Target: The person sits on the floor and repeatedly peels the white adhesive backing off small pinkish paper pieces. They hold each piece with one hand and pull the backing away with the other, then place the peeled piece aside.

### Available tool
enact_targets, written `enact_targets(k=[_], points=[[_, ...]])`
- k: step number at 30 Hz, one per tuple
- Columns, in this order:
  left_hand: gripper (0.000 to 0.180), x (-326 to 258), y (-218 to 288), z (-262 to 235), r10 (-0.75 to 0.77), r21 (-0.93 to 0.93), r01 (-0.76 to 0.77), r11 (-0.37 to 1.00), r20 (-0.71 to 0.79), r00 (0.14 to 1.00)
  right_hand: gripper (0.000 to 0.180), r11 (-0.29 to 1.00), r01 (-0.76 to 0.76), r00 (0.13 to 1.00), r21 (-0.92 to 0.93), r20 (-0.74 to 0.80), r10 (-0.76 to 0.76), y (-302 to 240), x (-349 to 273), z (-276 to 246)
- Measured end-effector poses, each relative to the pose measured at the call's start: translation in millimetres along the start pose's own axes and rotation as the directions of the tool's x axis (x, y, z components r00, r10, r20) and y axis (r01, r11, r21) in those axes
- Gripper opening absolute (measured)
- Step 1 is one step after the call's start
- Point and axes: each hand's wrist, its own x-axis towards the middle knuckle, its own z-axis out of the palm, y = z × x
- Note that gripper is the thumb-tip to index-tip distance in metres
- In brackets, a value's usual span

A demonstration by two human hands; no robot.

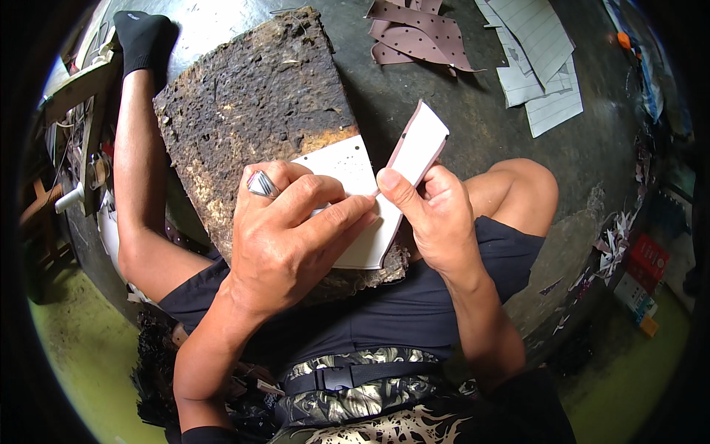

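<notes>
A white flat panel [353, 159] with small dark marks and a mauve edge lies on a rough, dark board across my lap. My left hand [285, 229], with a ring on one finger, rests over it. Its fingertips are drawn together at the panel's right edge; what exactly lies between them is partly hidden. My right hand [436, 214] pinches a white strip [419, 152] with a mauve, dotted edge between thumb and fingers. That strip slants up from the panel's edge; whether the two are one piece I cannot tell.
The thick board [251, 96] has a crumbly, worn surface. Mauve dotted material pieces [418, 33] lie on the dark floor beyond it. Lined white paper sheets [543, 66] are at the far right. Scraps and a red box [647, 255] stand along the right side.
</notes>
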Motion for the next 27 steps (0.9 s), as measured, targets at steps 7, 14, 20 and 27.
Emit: enact_targets(k=[7,14,20,27], points=[[0.029,2.7,-2.1,-3.4,0.038,-0.004,-0.038,0.999,0.011,0.999,0.036,0.996,0.034,0.997,-0.079,0.067,-0.028,-3.1,8.7,-8.7],[0.028,3.6,-2.5,-4.1,0.037,-0.022,-0.037,0.999,0.015,0.999,0.039,0.989,0.014,0.995,-0.144,0.096,0.0,-1.5,14.9,-17.3],[0.028,2.7,-1.4,-1.7,0.029,-0.004,-0.029,1.0,-0.004,1.0,0.033,0.966,-0.11,0.994,0.233,0.041,0.103,-2.6,4.7,-5.5],[0.028,-1.6,-1.3,3.8,0.024,0.009,-0.024,1.0,-0.032,0.999,0.029,0.991,-0.13,0.99,-0.034,0.046,0.132,-11.3,-11.1,2.3]])
